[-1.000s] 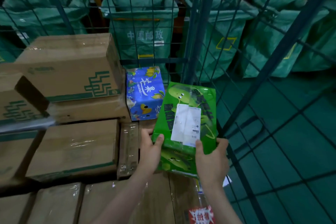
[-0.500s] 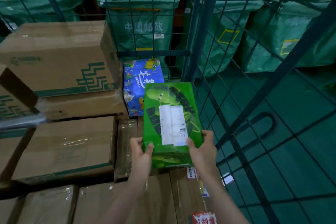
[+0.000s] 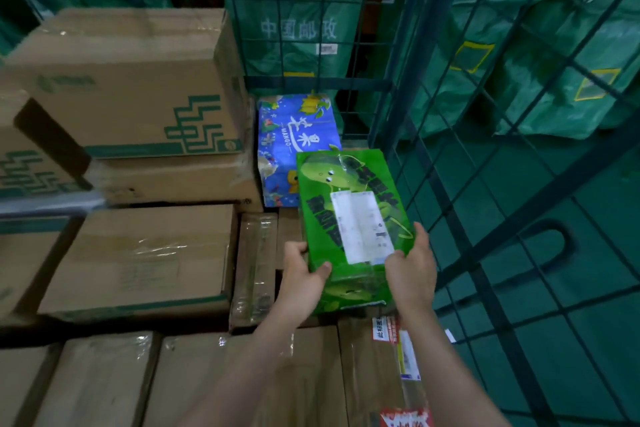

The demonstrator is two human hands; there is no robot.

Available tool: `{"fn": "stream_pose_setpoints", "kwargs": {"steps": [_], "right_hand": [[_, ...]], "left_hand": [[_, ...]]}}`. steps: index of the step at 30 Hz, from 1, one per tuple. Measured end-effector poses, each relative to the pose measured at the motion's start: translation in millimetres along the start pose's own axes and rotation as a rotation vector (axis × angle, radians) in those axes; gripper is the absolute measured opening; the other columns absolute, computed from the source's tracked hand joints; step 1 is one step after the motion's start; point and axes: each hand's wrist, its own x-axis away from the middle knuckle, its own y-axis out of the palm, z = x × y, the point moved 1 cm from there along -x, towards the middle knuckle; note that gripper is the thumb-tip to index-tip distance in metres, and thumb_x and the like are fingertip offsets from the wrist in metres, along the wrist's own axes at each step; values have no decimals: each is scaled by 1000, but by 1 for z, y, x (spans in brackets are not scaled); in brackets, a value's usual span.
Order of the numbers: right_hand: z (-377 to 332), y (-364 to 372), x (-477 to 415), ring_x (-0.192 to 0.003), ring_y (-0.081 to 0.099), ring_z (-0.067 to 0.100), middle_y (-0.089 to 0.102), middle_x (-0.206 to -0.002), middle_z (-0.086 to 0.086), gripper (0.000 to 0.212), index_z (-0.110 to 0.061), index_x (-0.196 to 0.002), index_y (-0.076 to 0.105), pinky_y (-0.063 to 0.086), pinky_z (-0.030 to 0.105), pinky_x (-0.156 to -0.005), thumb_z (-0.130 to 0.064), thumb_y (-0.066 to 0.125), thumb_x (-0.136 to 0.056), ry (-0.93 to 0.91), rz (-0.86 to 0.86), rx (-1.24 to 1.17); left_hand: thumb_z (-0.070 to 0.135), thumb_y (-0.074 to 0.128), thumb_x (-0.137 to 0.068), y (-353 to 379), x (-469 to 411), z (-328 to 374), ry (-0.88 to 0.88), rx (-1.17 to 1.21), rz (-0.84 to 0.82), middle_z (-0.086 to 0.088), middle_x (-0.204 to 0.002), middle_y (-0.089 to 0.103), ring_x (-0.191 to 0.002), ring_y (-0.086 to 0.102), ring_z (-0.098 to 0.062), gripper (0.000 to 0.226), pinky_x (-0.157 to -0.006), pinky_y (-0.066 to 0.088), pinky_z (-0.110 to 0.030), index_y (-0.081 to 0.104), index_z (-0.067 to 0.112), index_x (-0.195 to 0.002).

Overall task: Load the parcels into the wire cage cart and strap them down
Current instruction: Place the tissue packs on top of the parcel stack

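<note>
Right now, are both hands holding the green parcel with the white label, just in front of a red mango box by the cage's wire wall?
Not quite. The mango box behind the green parcel is blue, not red, as the head view shows. The rest holds: the left hand and the right hand both grip the parcel, close to the wire wall.

We cannot read the print on the white label (image 3: 362,227) of the green parcel (image 3: 318,218); it is too small and smeared. The parcel hides the lower right corner of the blue box (image 3: 294,135) behind it, and the fingers of the left hand (image 3: 299,274) beneath it; only the thumb shows. The bottom edge cuts off a red sticker (image 3: 405,419), and the left edge cuts the cardboard boxes (image 3: 20,267).
</note>
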Motion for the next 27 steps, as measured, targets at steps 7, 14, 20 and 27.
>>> {"fn": "stream_pose_setpoints", "kwargs": {"steps": [7, 14, 20, 27], "right_hand": [[-67, 59, 18, -145, 12, 25, 19, -156, 12, 68, -7, -144, 33, 7, 35, -116, 5, 51, -79, -472, 1, 242], [-126, 188, 45, -141, 24, 22, 28, -151, 15, 57, 0, -143, 31, 15, 20, -109, -3, 48, -89, -500, -313, 130], [-152, 245, 40, -129, 41, 32, 39, -142, 23, 52, 0, -143, 34, 31, 29, -102, -15, 47, -95, -377, -308, 158], [-177, 292, 18, -139, 26, 31, 21, -154, 15, 65, -5, -150, 17, 25, 36, -111, -33, 44, -98, -249, -245, 99]], "left_hand": [[16, 49, -97, -86, -29, -2, -126, 32, 148, -12, -121, 51, -106, 49, -24, 33, -91, 38, -30, 41, 2, -125], [22, 46, -98, -225, -72, -17, -178, -18, 381, -14, -130, 50, -117, 50, -30, 37, -98, 39, -38, 40, 7, -131], [25, 43, -98, -301, -102, -33, -158, 7, 399, -11, -132, 48, -121, 48, -29, 40, -103, 37, -41, 35, 10, -134], [27, 43, -99, -347, -146, -50, -199, 47, 424, -11, -132, 47, -120, 47, -28, 49, -85, 39, -34, 25, 13, -143]]}}
